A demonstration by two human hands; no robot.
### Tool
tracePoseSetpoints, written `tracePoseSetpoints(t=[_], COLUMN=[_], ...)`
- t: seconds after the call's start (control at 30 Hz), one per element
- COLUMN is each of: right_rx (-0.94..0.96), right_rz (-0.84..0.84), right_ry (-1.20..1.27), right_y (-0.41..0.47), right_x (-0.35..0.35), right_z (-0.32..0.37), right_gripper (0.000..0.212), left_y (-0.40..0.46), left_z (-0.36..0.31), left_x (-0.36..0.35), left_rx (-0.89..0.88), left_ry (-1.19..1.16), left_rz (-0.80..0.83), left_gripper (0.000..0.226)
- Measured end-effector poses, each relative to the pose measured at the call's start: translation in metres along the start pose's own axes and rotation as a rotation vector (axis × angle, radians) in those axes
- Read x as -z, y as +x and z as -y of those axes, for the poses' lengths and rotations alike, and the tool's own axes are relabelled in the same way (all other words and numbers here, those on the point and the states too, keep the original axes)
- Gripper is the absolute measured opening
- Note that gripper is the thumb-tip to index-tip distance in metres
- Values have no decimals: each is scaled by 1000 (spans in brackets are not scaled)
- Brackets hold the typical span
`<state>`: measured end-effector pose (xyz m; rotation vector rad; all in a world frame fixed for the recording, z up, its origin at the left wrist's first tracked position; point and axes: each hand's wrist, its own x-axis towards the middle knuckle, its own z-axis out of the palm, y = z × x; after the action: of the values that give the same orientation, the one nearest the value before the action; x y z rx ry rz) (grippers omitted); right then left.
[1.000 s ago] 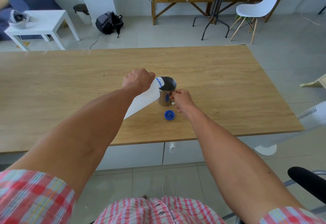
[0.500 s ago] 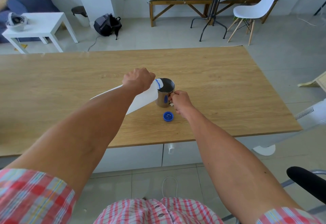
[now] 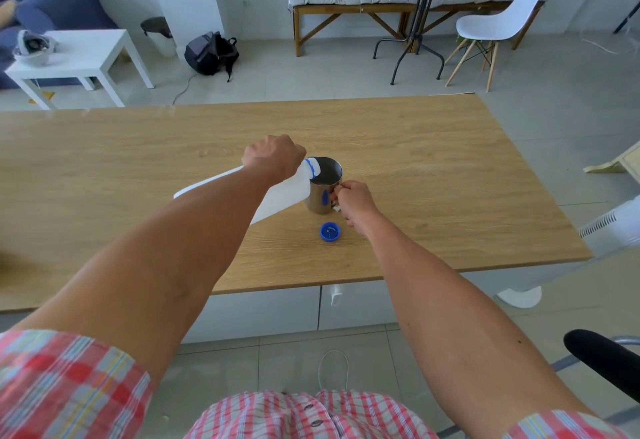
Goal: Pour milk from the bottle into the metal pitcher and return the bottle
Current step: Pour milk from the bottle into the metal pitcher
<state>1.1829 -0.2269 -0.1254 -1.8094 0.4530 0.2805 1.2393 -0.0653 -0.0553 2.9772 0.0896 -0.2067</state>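
Observation:
A white plastic milk bottle (image 3: 285, 194) with a blue neck ring is tipped far over, its mouth above the rim of the metal pitcher (image 3: 323, 184). My left hand (image 3: 273, 156) grips the bottle near its neck. The pitcher stands upright on the wooden table (image 3: 433, 168). My right hand (image 3: 353, 198) holds the pitcher's handle on its right side. The bottle's blue cap (image 3: 330, 231) lies on the table just in front of the pitcher. The bottle's base sticks out to the left behind my forearm.
A black chair armrest (image 3: 602, 355) is at the lower right. A white fan or heater (image 3: 609, 227) stands by the table's right edge. Beyond the table are a white side table (image 3: 83, 54), a backpack (image 3: 211, 52), a bench and a white chair (image 3: 502, 23).
The bottle has been tipped further, its base rising to the left of my forearm. Both hands stay at the pitcher; the view has shifted slightly.

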Motion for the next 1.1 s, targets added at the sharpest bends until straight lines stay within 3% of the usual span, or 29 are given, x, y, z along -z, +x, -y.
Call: tracePoseSetpoints(t=[1.1], right_rx=[-11], right_rz=[16], right_ry=[-18], right_y=[-1], right_x=[3], right_z=[6], right_gripper=[26], left_y=[8], left_z=[0], left_x=[3], left_rx=[-4], left_ry=[20], left_rz=[14], left_gripper=[37])
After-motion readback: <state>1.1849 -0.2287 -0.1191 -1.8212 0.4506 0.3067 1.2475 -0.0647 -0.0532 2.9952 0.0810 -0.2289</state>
